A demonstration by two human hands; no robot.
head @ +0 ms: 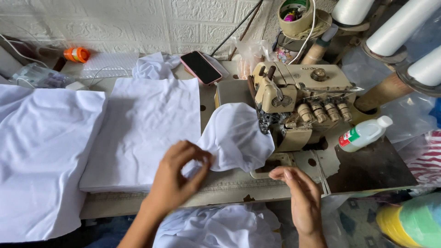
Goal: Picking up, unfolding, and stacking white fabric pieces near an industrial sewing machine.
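A white fabric piece (236, 138) lies bunched in front of the beige overlock sewing machine (298, 103), one end near the presser foot. My left hand (177, 177) pinches the fabric's near left edge between thumb and fingers. My right hand (298, 195) rests at the table's front edge beside the machine's base plate, fingers together and extended, holding nothing. More white cloth (216, 227) sits in my lap below the table.
A stack of flat white fabric pieces (138, 128) lies left of the machine, with a larger white cloth (41, 156) further left. A pink-cased phone (200, 67), a white bottle (365, 133), tape roll (296, 17) and thread cones (399, 27) surround the machine.
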